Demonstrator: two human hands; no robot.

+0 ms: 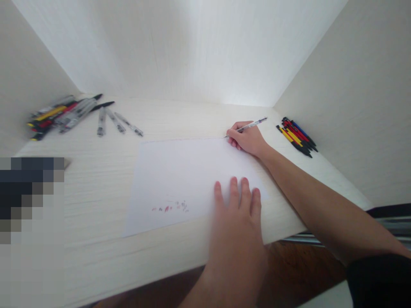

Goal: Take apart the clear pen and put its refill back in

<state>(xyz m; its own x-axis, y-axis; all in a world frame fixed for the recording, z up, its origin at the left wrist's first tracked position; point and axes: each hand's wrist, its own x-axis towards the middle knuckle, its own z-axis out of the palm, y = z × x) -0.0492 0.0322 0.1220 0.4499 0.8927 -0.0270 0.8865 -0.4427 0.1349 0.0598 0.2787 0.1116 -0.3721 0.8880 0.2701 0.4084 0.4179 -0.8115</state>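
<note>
A white sheet of paper (pixel 173 171) lies flat on the pale desk, with small reddish and dark scribbles near its lower edge. My right hand (pixel 245 137) grips a clear pen (pixel 255 124), its tip down at the sheet's upper right edge. Four spread fingers of my left hand (pixel 237 222) rest on the lower right part of the paper; the thumb is hidden.
On the left lies a pile of clear and coloured pens (pixel 61 113), with three clear pens (pixel 115 120) beside it. Several coloured pens (pixel 297 137) lie at the right wall. Panels enclose the desk (pixel 180 117). A pixelated patch covers the lower left.
</note>
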